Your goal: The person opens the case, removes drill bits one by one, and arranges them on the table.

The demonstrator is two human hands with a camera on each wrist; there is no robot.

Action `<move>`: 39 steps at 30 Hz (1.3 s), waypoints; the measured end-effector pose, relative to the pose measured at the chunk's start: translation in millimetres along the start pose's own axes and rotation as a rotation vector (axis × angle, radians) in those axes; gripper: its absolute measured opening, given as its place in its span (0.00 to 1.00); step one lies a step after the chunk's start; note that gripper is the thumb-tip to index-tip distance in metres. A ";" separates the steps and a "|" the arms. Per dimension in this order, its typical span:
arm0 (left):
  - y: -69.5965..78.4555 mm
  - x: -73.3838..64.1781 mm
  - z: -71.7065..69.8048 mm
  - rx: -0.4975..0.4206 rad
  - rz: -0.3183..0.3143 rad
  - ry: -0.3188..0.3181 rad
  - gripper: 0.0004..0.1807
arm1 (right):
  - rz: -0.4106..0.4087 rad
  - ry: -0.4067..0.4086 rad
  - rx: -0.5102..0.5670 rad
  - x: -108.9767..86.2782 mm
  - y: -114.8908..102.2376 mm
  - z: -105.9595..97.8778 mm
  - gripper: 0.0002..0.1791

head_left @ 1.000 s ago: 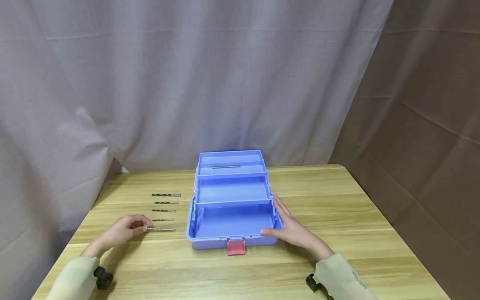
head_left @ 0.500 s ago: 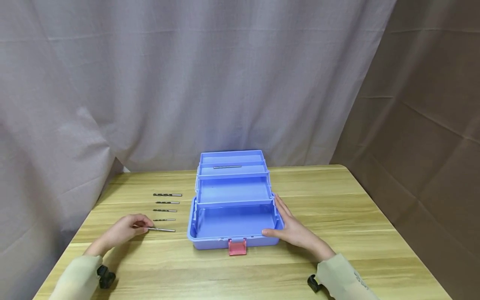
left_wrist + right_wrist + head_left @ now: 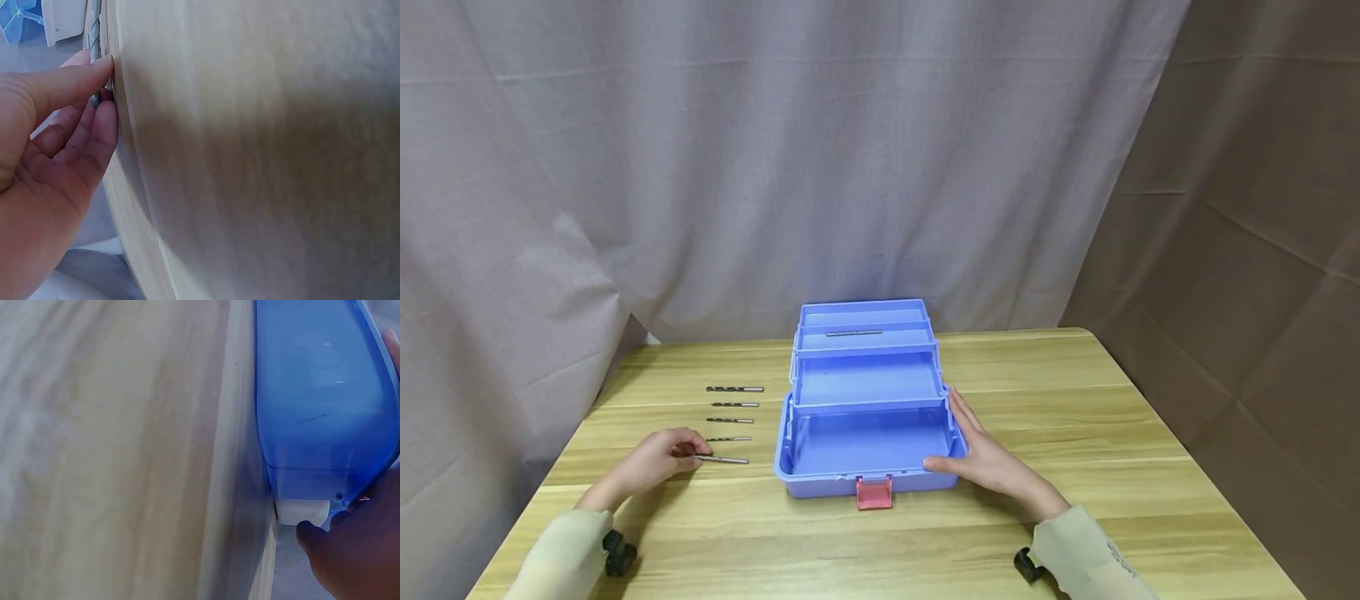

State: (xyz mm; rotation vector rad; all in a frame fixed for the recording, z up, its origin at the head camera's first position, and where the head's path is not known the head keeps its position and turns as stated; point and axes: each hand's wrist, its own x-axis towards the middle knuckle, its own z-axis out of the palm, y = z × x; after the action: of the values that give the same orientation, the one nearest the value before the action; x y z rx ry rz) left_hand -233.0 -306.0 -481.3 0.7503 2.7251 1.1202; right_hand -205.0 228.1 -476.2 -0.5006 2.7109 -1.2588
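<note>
My left hand [image 3: 662, 460] pinches a silver drill bit [image 3: 730, 460] by its fluted end, with the smooth shank pointing right, close over the table. In the left wrist view, thumb and fingertips meet around the spiral bit [image 3: 95, 37]. A blue toolbox [image 3: 827, 484] stands with its stepped trays raised and its pink latch [image 3: 874, 493] hanging down in front. My right hand [image 3: 992, 462] lies against the box's right front corner, fingers fairly straight along the side and thumb over the front rim. Another drill bit [image 3: 854, 333] lies in an upper tray.
Several dark-fluted drill bits, among them a thicker one [image 3: 734, 389] at the back, lie in a column left of the toolbox. The wooden table [image 3: 1075, 417] reaches back to a grey curtain [image 3: 737, 167]; a brown curtain [image 3: 1247, 208] hangs at the right.
My left hand shifts slightly right, and its fingers now reach further along the drill bit. My right hand and the toolbox hold their places.
</note>
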 end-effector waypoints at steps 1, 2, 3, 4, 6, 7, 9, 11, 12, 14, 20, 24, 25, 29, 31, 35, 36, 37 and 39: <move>0.0 0.3 0.3 0.001 -0.003 0.002 0.06 | 0.001 0.000 0.001 0.0 0.0 0.0 0.67; -0.3 0.6 0.6 0.001 -0.005 0.005 0.05 | 0.002 0.000 0.001 0.0 0.0 0.0 0.67; -0.5 0.9 0.8 0.002 -0.004 0.007 0.05 | 0.002 -0.001 0.001 0.0 0.1 0.0 0.67; -0.7 1.2 1.2 0.004 -0.003 0.010 0.05 | 0.002 -0.001 0.000 0.0 0.3 0.0 0.67; -0.3 1.8 2.2 0.001 -0.007 0.017 0.04 | 0.002 -0.001 -0.001 0.2 0.7 0.1 0.67; -0.1 2.1 2.6 0.003 -0.007 0.020 0.04 | 0.003 -0.002 -0.002 0.2 0.9 0.1 0.67; 0.6 2.4 3.4 0.007 -0.009 0.023 0.04 | 0.005 -0.004 -0.004 0.1 0.9 -0.2 0.67; 1.2 2.6 4.1 0.012 -0.017 0.025 0.04 | 0.011 -0.005 -0.004 0.0 0.9 -0.4 0.67; 1.6 2.6 4.3 0.019 -0.020 0.026 0.04 | 0.011 -0.006 -0.001 -0.1 0.7 -0.4 0.67; 2.4 2.9 4.6 0.030 -0.026 0.024 0.04 | 0.009 -0.006 0.003 -0.2 0.7 -0.3 0.67; 4.8 3.6 5.1 0.040 -0.044 0.023 0.05 | -0.008 0.000 0.008 0.2 1.0 0.5 0.67; 5.5 3.6 5.3 0.044 -0.049 0.020 0.05 | -0.009 0.003 0.009 0.2 1.1 0.3 0.67; 5.7 3.6 5.3 0.043 -0.050 0.019 0.05 | -0.007 0.002 0.009 0.2 0.9 0.3 0.67; 6.2 3.6 5.2 0.036 -0.052 0.016 0.05 | -0.005 0.000 0.008 -0.1 0.6 0.2 0.67; 6.1 3.7 5.2 0.038 -0.051 0.016 0.05 | -0.005 0.000 0.010 -0.1 0.3 0.2 0.67; 5.5 3.9 5.1 0.041 -0.049 0.017 0.06 | -0.003 -0.001 0.012 0.1 -0.1 0.0 0.67; 5.3 3.9 5.1 0.041 -0.048 0.017 0.06 | -0.003 -0.001 0.013 0.2 -0.1 0.0 0.67; 5.3 4.0 5.1 0.041 -0.046 0.018 0.05 | -0.002 -0.002 0.014 0.2 -0.2 -0.1 0.67; 5.3 4.1 5.1 0.042 -0.044 0.019 0.05 | -0.002 -0.004 0.018 0.3 -0.3 -0.3 0.67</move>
State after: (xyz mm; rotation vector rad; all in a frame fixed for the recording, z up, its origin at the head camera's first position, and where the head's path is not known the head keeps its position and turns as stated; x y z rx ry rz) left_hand -233.1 -297.6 -481.0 0.6848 2.7749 1.0692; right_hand -205.3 228.0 -475.8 -0.5035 2.6943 -1.2799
